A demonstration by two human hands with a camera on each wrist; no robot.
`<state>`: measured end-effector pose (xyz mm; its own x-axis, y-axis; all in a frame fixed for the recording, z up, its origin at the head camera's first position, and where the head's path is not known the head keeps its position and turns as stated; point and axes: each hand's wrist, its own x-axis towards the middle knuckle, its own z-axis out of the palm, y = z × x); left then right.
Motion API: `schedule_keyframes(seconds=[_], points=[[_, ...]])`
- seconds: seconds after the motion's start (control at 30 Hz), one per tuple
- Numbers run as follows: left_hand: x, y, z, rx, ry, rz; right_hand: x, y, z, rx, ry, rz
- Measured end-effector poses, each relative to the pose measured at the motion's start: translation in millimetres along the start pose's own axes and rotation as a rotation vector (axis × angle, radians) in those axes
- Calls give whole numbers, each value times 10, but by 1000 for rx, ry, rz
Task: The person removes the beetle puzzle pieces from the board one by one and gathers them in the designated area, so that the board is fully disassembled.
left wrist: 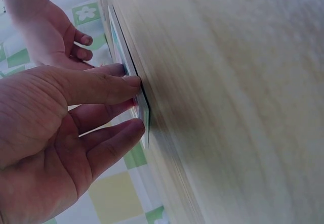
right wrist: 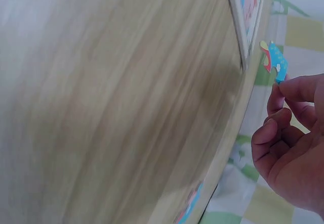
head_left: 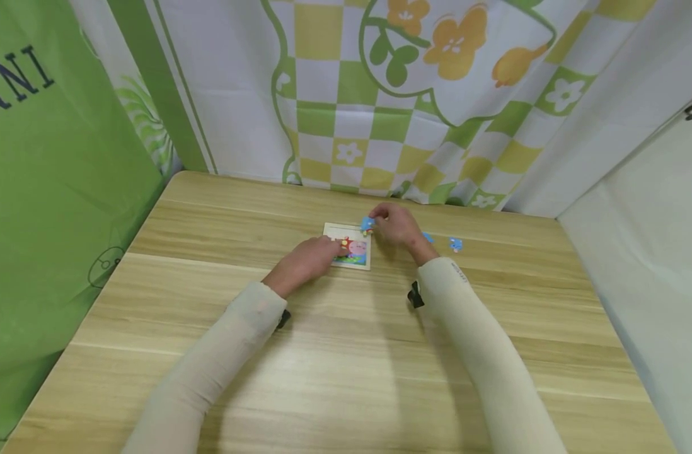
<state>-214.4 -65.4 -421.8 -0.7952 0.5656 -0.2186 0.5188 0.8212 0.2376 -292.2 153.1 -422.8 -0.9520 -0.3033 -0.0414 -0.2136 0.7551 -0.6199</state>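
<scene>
"Head view: where was the blue piece (head_left: 367, 224)?"

"From where I stood, the right hand (head_left: 398, 225) pinched it, projecting past the fingertips, near the far right corner of the puzzle tray (head_left: 341, 229). The left hand (head_left: 309, 261) touched the tray with extended fingers; two loose pieces (head_left: 456, 244) lay rightward on the table (head_left: 340, 366)."

A smooth wood-grain tabletop (head_left: 334, 378) is meeting a printed cloth curtain (head_left: 380, 126).
The tabletop is showing streaky grain (a soft sheen is brightening its middle), while the curtain and the green cloth (head_left: 40, 208) are looking matt; the sleeves (head_left: 482, 340) are creasing lightly as matt fabric, the puzzle piece (right wrist: 277, 58) is showing a smooth printed face, and the puzzle tray (head_left: 369, 255) is looking like pale wood or board.
</scene>
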Motion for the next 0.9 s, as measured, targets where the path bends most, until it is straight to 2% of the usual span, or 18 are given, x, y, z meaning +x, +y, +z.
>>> schedule_keyframes(seconds=[0.37,0.6,0.9], points=[[22,-19,-1,-28,-14,-21,-27,209,-211,-28,-61,39],[9,-4,-2,-39,-12,-21,-74,286,-250,-56,-67,51],[4,4,-7,-31,-9,-29,-64,406,-261,-76,-70,136]])
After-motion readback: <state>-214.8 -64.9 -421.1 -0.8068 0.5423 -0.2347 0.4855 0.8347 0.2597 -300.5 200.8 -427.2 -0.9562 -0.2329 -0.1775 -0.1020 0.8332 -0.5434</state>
